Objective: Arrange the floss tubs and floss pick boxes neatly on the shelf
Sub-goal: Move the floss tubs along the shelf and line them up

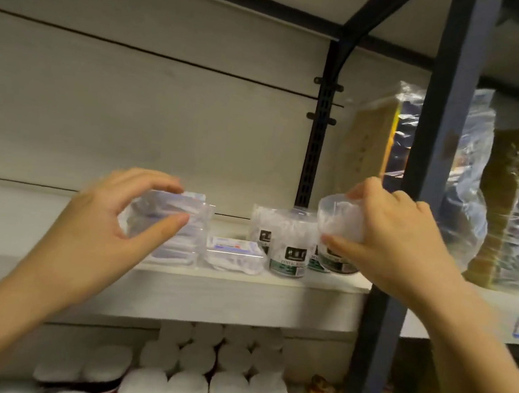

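One tub point(342, 219) between right fingers point(368, 190)

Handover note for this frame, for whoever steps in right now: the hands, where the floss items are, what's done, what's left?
Left hand: grips a clear floss pick box just above the stack of floss pick boxes.
Right hand: grips a floss tub at the right end of the shelf; I cannot tell whether it is set down.
Done: boxes stacked on the left, two other tubs grouped on the right.
Left: set down both held items. The lone box lying between the groups probably belongs with the stack.
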{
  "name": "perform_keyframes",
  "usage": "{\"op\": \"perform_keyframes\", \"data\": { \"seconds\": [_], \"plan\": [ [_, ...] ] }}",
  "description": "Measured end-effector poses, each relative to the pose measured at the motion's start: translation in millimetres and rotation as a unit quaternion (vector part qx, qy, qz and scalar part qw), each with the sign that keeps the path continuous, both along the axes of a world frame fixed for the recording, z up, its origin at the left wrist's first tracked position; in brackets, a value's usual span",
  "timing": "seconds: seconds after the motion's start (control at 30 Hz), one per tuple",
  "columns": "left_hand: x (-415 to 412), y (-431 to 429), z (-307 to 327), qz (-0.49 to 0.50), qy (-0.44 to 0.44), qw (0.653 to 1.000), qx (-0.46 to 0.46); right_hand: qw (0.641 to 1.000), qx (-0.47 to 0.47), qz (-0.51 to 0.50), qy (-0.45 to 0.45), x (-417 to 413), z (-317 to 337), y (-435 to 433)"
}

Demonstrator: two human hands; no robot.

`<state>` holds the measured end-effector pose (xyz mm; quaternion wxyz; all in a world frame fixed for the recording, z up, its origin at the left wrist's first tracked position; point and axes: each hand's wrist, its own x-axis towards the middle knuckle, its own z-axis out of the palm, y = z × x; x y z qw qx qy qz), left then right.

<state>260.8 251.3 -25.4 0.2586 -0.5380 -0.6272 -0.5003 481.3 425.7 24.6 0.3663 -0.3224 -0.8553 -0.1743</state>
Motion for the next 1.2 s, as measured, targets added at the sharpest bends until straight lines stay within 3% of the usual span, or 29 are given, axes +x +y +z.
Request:
{"op": "perform_keyframes", "data": {
  "seconds": [0.07, 0.17, 0.33, 0.8, 0.87, 0.93, 1.0, 1.07, 1.2],
  "plan": [
    [-4, -3, -5, 0.009, 0.002, 1.0, -0.004, 0.997, 0.055, -0.035, -0.047, -6, -7, 6],
    [-8, -12, -8, 0.019, 0.002, 1.0, 0.012, 0.997, 0.052, -0.029, -0.057, -13, -13, 9],
    [-13, -24, -10, 0.036, -0.007, 0.999, 0.026, 0.999, -0.022, -0.01, -0.034, -15, -12, 10],
    [-22, -49, -22, 0.081, -0.085, 0.993, 0.005, 0.978, -0.187, -0.016, -0.09, -22, -17, 13],
    [-26, -52, -23, 0.091, -0.081, 0.992, -0.011, 0.982, -0.162, -0.027, -0.095, -19, -18, 9],
    [-33, -58, -27, 0.116, -0.07, 0.99, -0.028, 0.993, -0.076, -0.024, -0.085, -18, -21, -4],
    [-41, -68, -31, 0.139, -0.069, 0.987, -0.033, 0.998, 0.031, 0.057, -0.023, -23, -27, -26],
    [-48, -82, -34, 0.143, -0.068, 0.987, -0.035, 0.981, 0.077, 0.176, 0.028, -34, -36, -62],
    [-71, -112, -36, 0.153, -0.058, 0.986, -0.03, 0.943, 0.062, 0.324, -0.034, -81, -57, -127]
  ]
}}
